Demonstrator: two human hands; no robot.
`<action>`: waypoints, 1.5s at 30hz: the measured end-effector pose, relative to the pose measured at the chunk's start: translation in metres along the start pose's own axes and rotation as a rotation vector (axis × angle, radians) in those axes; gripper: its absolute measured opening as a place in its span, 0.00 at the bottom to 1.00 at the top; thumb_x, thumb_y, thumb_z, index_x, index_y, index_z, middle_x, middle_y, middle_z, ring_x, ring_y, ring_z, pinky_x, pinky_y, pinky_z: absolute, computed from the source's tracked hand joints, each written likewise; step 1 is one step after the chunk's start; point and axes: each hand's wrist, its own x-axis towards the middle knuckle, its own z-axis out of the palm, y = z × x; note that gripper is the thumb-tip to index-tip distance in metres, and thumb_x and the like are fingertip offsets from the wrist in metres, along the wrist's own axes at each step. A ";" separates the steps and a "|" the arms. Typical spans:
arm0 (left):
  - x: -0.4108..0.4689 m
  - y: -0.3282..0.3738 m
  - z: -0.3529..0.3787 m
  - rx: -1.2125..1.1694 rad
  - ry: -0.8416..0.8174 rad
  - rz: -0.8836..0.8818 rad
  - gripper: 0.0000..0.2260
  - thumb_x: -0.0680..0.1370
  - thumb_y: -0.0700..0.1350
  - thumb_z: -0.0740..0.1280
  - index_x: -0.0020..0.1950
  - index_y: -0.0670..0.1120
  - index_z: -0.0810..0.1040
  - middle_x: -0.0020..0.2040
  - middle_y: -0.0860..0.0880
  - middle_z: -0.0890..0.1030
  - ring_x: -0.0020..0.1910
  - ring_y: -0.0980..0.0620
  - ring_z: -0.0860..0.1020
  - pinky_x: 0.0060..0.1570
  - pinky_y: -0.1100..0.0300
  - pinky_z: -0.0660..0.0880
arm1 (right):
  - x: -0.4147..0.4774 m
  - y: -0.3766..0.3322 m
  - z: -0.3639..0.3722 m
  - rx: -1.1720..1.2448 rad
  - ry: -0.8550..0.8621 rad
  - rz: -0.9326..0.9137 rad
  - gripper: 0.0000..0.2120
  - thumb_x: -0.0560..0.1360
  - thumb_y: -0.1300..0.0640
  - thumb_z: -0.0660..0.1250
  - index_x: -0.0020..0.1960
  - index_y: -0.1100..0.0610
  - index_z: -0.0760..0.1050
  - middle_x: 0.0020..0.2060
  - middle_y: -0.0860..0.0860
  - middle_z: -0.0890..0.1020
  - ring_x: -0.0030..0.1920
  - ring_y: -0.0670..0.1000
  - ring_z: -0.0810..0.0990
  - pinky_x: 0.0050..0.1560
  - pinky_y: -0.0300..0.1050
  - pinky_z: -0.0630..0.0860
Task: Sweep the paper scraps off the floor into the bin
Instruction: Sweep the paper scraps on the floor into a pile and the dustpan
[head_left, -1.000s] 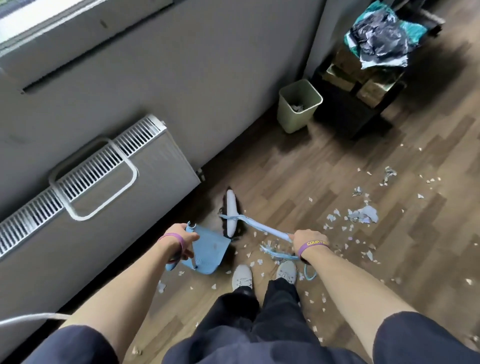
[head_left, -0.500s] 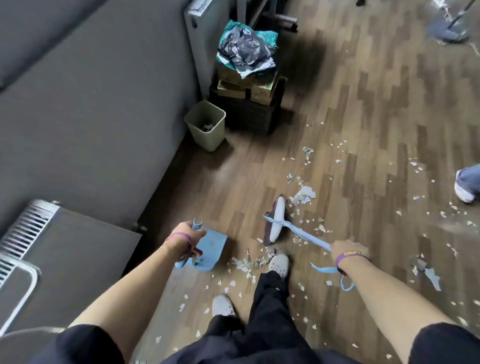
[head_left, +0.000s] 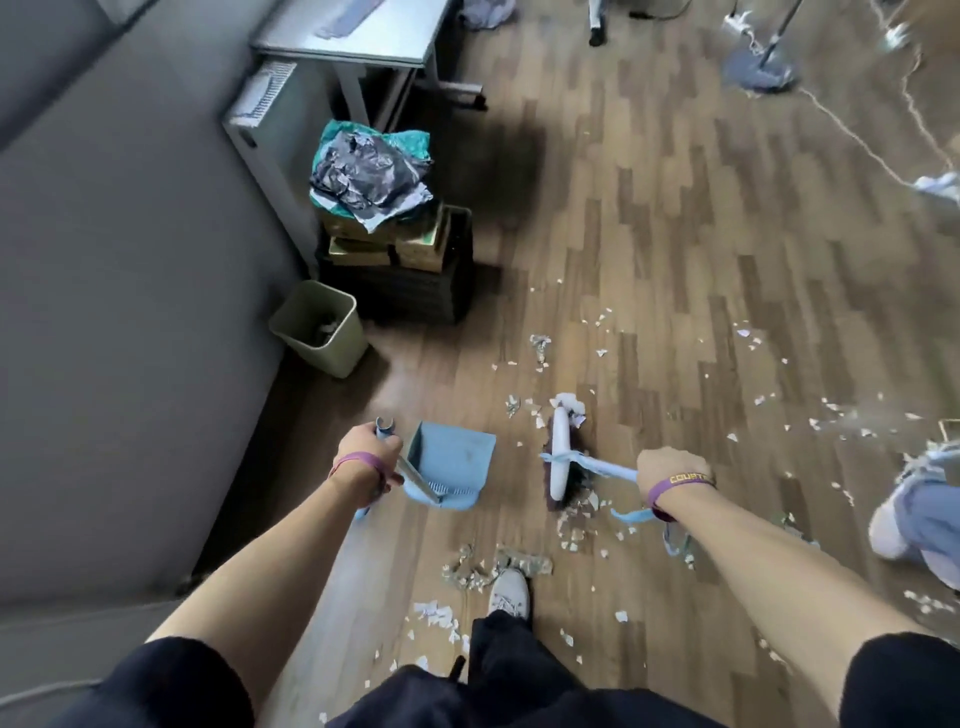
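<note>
A: Any txt readable?
B: One spot only. Purple wristband (head_left: 681, 480) just behind the right hand (head_left: 667, 464), yellow caps: "COURT", approx. The 4th letter is soft, could be a P.
A: Rest of the word?
B: Runs round the wrist, out of sight.
A: Band behind the left hand (head_left: 366, 447)?
B: Left wristband (head_left: 357, 460) is the same purple, but too dark to read.
A: Boxes near the floor's left edge?
B: Stack of boxes (head_left: 387, 240) has green-gold print. Too blurred, so brand and nos. can't be read.
</note>
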 end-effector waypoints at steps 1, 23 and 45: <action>0.005 0.011 0.003 -0.022 0.021 0.002 0.07 0.74 0.43 0.57 0.44 0.45 0.75 0.34 0.43 0.80 0.35 0.38 0.84 0.29 0.59 0.73 | 0.006 0.003 -0.008 0.011 0.016 -0.008 0.18 0.75 0.63 0.59 0.62 0.56 0.76 0.58 0.53 0.80 0.57 0.55 0.80 0.54 0.46 0.77; 0.195 0.136 -0.059 -0.145 -0.192 -0.107 0.07 0.78 0.40 0.66 0.54 0.41 0.76 0.39 0.40 0.78 0.17 0.49 0.76 0.19 0.64 0.71 | 0.164 -0.138 -0.146 0.121 0.009 -0.138 0.17 0.76 0.62 0.58 0.63 0.53 0.74 0.57 0.51 0.79 0.58 0.53 0.78 0.52 0.44 0.72; 0.244 0.233 0.014 0.073 -0.384 0.025 0.02 0.78 0.37 0.61 0.48 0.40 0.73 0.33 0.44 0.73 0.15 0.51 0.71 0.14 0.69 0.65 | 0.123 0.005 -0.090 0.119 -0.243 0.445 0.19 0.77 0.63 0.54 0.63 0.52 0.76 0.58 0.49 0.80 0.59 0.51 0.80 0.54 0.43 0.76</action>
